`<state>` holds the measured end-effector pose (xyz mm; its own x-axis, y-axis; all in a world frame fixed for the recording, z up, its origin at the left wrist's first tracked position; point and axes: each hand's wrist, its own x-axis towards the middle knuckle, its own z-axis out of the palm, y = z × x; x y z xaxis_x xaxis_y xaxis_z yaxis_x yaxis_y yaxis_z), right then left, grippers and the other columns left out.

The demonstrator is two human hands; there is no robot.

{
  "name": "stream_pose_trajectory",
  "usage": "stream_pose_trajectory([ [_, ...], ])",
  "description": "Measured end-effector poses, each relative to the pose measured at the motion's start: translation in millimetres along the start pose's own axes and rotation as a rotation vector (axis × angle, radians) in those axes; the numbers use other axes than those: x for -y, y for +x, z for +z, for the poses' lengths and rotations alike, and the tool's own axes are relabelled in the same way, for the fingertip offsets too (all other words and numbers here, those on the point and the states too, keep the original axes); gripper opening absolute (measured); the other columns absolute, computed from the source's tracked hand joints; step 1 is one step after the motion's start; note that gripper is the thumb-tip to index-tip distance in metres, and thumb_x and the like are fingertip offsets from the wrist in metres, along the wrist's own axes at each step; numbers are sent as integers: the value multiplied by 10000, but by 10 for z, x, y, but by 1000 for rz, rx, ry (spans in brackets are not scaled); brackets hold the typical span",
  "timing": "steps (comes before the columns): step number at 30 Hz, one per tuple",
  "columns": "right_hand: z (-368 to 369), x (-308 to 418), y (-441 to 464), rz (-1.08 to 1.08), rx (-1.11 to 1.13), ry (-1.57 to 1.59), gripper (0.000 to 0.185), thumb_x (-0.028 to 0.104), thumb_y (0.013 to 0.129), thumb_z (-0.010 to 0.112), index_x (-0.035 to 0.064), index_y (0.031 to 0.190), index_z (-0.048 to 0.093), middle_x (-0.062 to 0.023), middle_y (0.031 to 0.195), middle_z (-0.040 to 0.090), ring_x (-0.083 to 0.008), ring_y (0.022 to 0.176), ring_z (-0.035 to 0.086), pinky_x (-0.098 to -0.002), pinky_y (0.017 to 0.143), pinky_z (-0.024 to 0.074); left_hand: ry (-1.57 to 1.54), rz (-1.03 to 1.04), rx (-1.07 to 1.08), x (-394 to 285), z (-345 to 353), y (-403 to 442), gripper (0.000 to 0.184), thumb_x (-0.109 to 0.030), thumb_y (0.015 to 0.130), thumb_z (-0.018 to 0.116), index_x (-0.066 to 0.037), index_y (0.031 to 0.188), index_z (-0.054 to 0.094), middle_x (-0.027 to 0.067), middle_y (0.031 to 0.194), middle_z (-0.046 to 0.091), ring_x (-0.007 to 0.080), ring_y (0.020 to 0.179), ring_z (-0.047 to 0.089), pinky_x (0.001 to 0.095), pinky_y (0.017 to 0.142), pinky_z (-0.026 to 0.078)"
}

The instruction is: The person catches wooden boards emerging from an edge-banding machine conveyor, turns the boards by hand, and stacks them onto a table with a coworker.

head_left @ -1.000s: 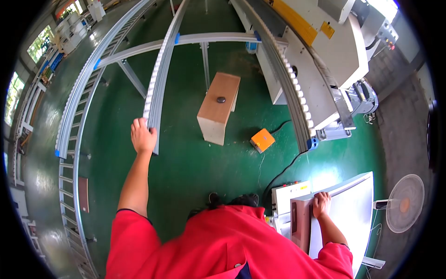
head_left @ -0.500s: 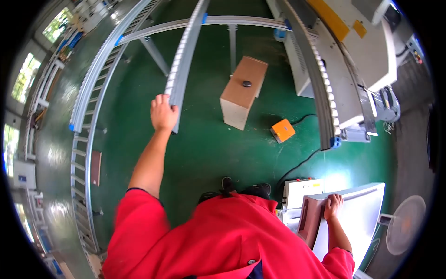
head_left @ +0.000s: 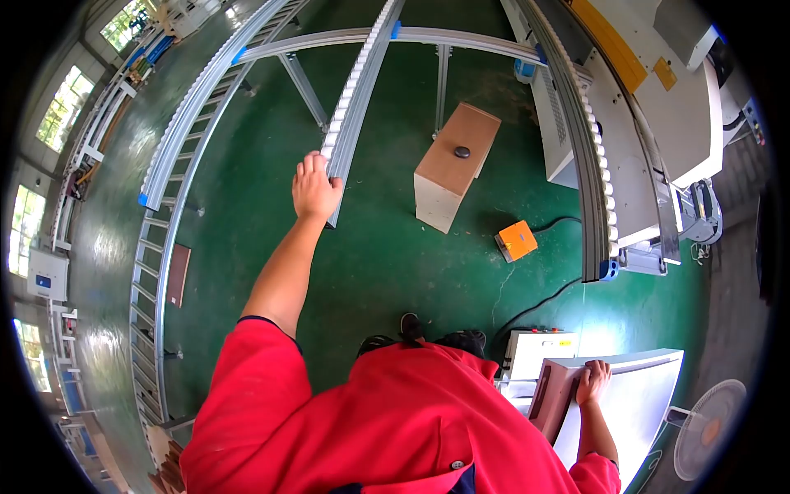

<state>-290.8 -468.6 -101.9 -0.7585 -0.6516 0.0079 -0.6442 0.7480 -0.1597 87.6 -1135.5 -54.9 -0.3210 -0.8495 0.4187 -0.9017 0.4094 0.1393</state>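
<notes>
My left hand (head_left: 316,188) lies over the near end of the middle roller rail (head_left: 355,123), an aluminium bar lined with small white rollers. Its fingers bend across the rollers and its thumb rests along the other side. At the lower right, my right hand (head_left: 593,383) has its fingers bent over the upper edge of a pale flat-topped panel (head_left: 625,412) with a brownish side. The underside of that grip is hidden.
A brown-topped wooden box (head_left: 461,152) carries a black knob-like object (head_left: 462,152). Near it sit an orange foot pedal (head_left: 518,241) with a black cable and a white control box (head_left: 535,350). Other rails (head_left: 594,222) flank the green floor (head_left: 387,263). A fan (head_left: 709,430) stands lower right.
The view has shifted, so the rails and box appear further right. My left hand has slid a little on the rail end, fingers straighter. My right hand stays on the panel edge.
</notes>
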Motion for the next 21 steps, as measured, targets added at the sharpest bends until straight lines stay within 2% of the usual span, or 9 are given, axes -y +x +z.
stream_pose_trajectory([
  [1,5,-9,-1,-1,-1,1,177,143,813,486,37,866,617,-138,981,608,-349,1013,525,-453,957,396,-7,-27,18,-5,-4,3,516,-204,786,644,-108,1280,529,70,1342,500,292,1175,524,401,997,457],
  [4,2,-7,0,-1,0,3,175,142,811,487,37,862,617,-138,977,607,-350,1012,525,-454,955,396,-46,18,-109,-12,10,-12,454,-201,770,668,-82,1186,532,96,1330,484,304,1176,520,408,995,452],
  [7,11,-17,0,-8,-10,5,171,142,810,488,37,857,615,-140,971,607,-350,1011,524,-454,954,398,27,81,-94,-33,-18,-9,398,-203,753,688,-69,1084,511,105,1281,490,307,1170,520,413,986,449],
  [13,38,-33,-2,-14,-20,10,174,142,807,487,31,853,613,-145,963,608,-352,1012,524,-456,956,402,-11,-82,-1,-31,-8,-7,445,-213,754,698,-63,1123,502,117,1337,461,315,1217,489,417,995,444],
  [17,26,-35,-5,-13,-17,9,178,132,811,486,26,860,621,-143,969,613,-347,1013,528,-450,964,398,-19,20,-150,-58,-17,-17,402,-212,747,688,-58,1076,515,116,1228,487,315,1155,509,423,984,445],
  [21,20,-36,-2,-11,-7,18,174,128,816,487,31,861,624,-139,966,617,-346,1008,532,-448,960,398,-16,8,-94,-41,2,-22,394,-209,756,687,-51,1075,518,116,1210,490,318,1148,510,429,986,444],
])
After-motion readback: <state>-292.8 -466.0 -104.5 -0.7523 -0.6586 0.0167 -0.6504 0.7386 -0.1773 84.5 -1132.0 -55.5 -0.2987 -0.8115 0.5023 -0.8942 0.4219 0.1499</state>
